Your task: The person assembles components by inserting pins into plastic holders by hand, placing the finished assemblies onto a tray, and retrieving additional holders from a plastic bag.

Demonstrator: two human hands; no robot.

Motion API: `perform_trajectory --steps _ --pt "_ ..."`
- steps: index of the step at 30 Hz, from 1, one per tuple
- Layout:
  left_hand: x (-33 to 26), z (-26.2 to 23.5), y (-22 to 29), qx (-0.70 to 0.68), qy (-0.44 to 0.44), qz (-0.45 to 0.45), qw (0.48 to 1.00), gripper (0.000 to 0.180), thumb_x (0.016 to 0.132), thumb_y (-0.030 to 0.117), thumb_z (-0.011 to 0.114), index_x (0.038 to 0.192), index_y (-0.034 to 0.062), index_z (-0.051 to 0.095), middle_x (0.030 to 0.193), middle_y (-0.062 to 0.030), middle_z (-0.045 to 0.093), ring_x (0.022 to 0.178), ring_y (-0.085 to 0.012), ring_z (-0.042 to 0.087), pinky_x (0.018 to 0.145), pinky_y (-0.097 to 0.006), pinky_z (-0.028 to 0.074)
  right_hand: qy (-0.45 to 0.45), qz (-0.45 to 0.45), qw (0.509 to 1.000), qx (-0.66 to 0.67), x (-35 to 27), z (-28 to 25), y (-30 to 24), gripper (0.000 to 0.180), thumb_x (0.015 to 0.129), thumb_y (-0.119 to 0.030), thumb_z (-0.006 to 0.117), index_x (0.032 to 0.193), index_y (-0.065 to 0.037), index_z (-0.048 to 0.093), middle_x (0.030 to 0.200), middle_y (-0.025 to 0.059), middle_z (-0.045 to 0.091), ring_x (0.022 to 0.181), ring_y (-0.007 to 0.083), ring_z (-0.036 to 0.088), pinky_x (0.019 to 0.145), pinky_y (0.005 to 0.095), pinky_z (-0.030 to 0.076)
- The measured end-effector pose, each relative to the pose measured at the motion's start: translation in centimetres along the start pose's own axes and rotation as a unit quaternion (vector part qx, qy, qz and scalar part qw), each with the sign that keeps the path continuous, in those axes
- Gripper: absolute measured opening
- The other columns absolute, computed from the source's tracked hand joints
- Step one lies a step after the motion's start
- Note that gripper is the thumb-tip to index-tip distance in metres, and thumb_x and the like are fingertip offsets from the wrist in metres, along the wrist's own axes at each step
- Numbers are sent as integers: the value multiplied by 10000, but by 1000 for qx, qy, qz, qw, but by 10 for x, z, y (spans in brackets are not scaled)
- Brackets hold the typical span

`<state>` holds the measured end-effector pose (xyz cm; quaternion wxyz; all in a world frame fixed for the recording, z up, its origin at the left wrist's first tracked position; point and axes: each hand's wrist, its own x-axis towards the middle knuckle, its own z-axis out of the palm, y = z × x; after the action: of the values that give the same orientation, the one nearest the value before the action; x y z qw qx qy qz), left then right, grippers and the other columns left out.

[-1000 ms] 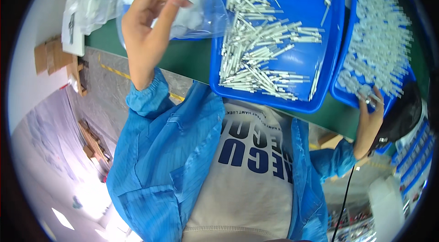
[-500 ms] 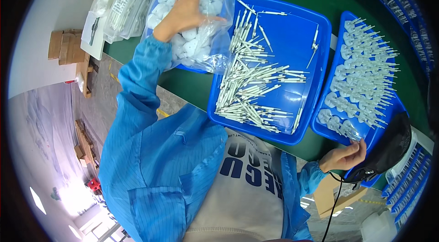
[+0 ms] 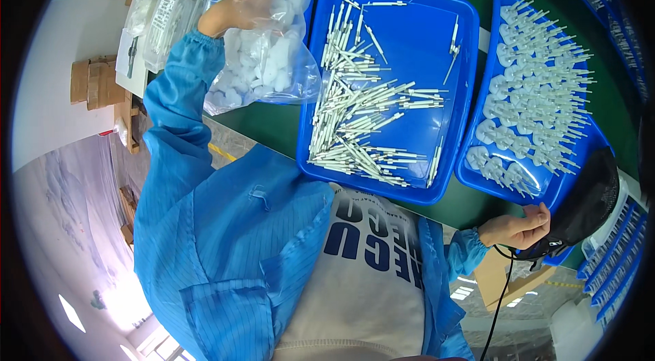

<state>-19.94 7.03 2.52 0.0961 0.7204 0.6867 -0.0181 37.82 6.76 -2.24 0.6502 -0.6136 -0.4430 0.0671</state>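
Note:
A clear plastic bag (image 3: 276,64) full of white rounded pieces lies at the upper left, over a blue tray. My left hand (image 3: 239,6) is on it, fingers bent and partly veiled by film, gripping the bag. To its right, a large blue tray (image 3: 423,27) holds many thin white sticks (image 3: 355,122), mostly heaped along its left side. Rows of clear plastic pieces with thin stems (image 3: 535,88) fill another blue tray (image 3: 486,173) on the right. Just off this tray's near corner is my right hand (image 3: 515,228), fingers curled together; nothing shows in them.
A black mesh bag (image 3: 590,201) with a black cable (image 3: 505,299) sits beside my right hand. Clear plastic boxes (image 3: 164,27) stand beyond the green table (image 3: 256,132) at left. Stacked blue trays (image 3: 617,259) are at lower right, cardboard boxes (image 3: 102,85) at far left.
My left hand has gone from spread flat to bent fingers, shifting left with the bag. My right hand has drawn back from the stemmed pieces. The whole view has shifted slightly.

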Motion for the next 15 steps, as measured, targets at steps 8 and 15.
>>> perform_trajectory --steps 8,15 --pt "-44 -5 35 -68 42 62 995 867 692 306 812 1439 161 398 1398 -132 423 1282 -414 405 1078 -500 334 14 -6 1000 8 -3 2 0 272 1025 -217 523 937 16 632 643 -2 457 603 88 393 572 242 309" --pt "-62 -1 65 -185 -26 65 980 931 674 145 782 1500 149 353 1452 -144 397 1340 -370 391 1099 -444 331 4 -6 1000 9 1 7 -3 278 1026 -228 529 921 10 630 626 -7 445 605 88 390 590 251 308"
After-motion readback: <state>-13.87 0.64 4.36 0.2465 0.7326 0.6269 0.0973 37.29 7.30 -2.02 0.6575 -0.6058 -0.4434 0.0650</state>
